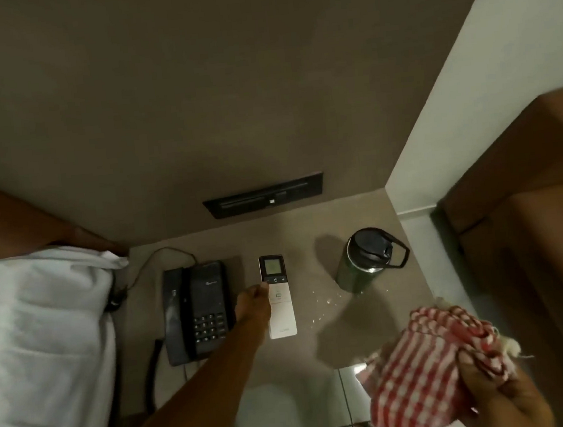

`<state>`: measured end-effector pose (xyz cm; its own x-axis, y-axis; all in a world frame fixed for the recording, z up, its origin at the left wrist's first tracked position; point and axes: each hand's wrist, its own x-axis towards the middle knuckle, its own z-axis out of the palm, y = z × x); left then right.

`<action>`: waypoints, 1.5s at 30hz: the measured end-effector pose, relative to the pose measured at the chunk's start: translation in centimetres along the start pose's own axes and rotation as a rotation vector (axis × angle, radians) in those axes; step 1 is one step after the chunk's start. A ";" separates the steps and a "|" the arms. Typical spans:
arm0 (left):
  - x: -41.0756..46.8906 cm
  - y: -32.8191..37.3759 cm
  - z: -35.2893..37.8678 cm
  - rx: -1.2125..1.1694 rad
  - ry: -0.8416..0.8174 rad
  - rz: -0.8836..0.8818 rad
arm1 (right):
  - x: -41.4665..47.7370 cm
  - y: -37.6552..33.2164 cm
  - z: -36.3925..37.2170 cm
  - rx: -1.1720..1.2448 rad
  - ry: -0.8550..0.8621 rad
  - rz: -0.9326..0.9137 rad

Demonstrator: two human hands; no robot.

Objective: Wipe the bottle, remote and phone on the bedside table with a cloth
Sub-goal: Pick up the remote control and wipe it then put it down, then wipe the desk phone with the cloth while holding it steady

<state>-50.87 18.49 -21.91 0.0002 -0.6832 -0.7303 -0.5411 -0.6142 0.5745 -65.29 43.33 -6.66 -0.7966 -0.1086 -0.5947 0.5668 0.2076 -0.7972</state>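
A dim bedroom corner is showing from the head view, with a brown stone-topped desk (379, 310) sitting between a white-sheeted bed (44, 339) and a wooden cabinet (528, 224). The left hand (252, 304) is reaching onto the slim white remote with a small screen (278, 296), its grip closing along the remote's left edge. The right hand (497, 395) is clutching a bunched red-and-white checked cloth (432, 360), off the surface. The black corded phone (196, 311) and dark green lidded bottle (363, 260) are standing apart. Droplets near the bottle are suggesting wiping is largely still ahead.
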 end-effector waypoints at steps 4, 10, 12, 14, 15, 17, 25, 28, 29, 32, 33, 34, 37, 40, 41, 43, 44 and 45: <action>1.2 -0.4 1.4 -0.011 -0.009 0.001 | 1.1 1.5 0.3 0.081 0.007 0.125; 2.4 -0.8 2.1 -0.010 0.027 -0.007 | 2.0 2.2 0.3 0.105 -0.015 0.133; 2.5 -0.7 2.2 0.003 0.047 -0.006 | 2.1 2.1 0.5 0.094 -0.007 0.144; 2.6 -0.7 2.3 0.064 0.085 -0.001 | 1.9 1.9 0.7 0.089 0.002 0.150; 2.8 -0.7 2.3 0.088 0.102 0.002 | 1.7 1.8 0.8 0.089 0.003 0.151; 2.9 -0.7 2.3 0.142 0.120 -0.005 | 1.6 1.7 0.9 0.076 0.018 0.151; 2.5 -0.3 1.9 0.291 0.145 0.039 | 1.0 1.7 1.6 0.053 0.013 0.174; 2.4 -0.3 1.4 0.350 0.122 0.064 | 0.4 1.5 2.2 0.016 -0.013 0.180; 2.4 -0.4 1.1 0.383 0.111 0.081 | 0.2 1.6 2.6 0.000 -0.032 0.184; 1.8 -0.3 -0.2 0.472 0.074 0.184 | -0.8 2.2 4.3 -0.040 -0.070 0.194; 1.1 -0.3 -0.8 0.480 0.072 0.267 | -1.2 2.5 4.9 -0.049 -0.075 0.186; 0.5 -0.5 -1.9 0.478 0.083 0.373 | -1.8 3.1 5.6 -0.060 -0.081 0.169; -0.7 -1.8 -7.4 0.460 0.208 0.625 | -3.9 5.1 8.7 -0.096 -0.126 0.117; -0.1 -3.7 -15.1 0.412 0.363 0.759 | -6.4 7.2 12.6 -0.186 -0.166 0.026; 0.7 -4.5 -17.6 0.440 0.400 0.781 | -7.3 7.8 14.0 -0.234 -0.200 -0.041; 3.1 -6.2 -21.8 0.557 0.377 0.749 | -8.7 9.1 16.2 -0.361 -0.271 -0.195; 4.6 -7.0 -23.4 0.583 0.302 0.698 | -9.2 9.8 17.3 -0.435 -0.287 -0.268; 6.0 -7.6 -24.6 0.593 0.200 0.647 | -9.5 10.4 18.3 -0.504 -0.292 -0.329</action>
<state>-26.04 9.36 -21.59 -0.3389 -0.9147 -0.2203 -0.8312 0.1814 0.5255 -48.00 28.72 -11.25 -0.7817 -0.4875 -0.3890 0.0800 0.5402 -0.8377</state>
